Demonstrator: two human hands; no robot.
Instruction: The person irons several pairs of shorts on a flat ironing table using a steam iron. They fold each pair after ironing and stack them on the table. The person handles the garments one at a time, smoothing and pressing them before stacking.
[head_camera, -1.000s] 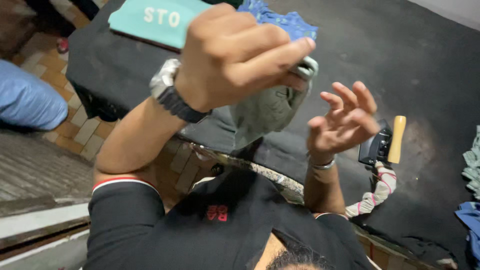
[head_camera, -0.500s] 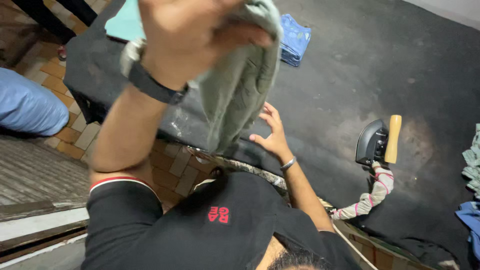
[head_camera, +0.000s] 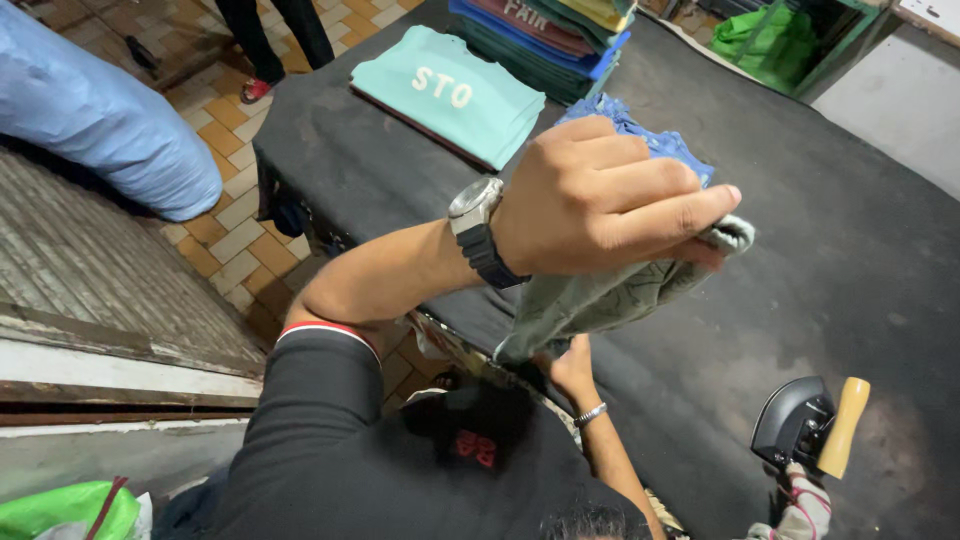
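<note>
Both hands changed: left hand (head_camera: 600, 205) grip lower, clamping grey-green garment (head_camera: 590, 295); right hand (head_camera: 572, 368) now beneath.

Your left hand (head_camera: 600, 205) grips soft grey-green cloth (head_camera: 600, 295), matt and creased. Your watch (head_camera: 478, 228) has a shiny metal case on a dull black strap. The table (head_camera: 800, 200) wears a matt, dark, felt-like cover. Near its right edge, the iron (head_camera: 795, 422) shows a black glossy body and a pale wooden handle.
</note>
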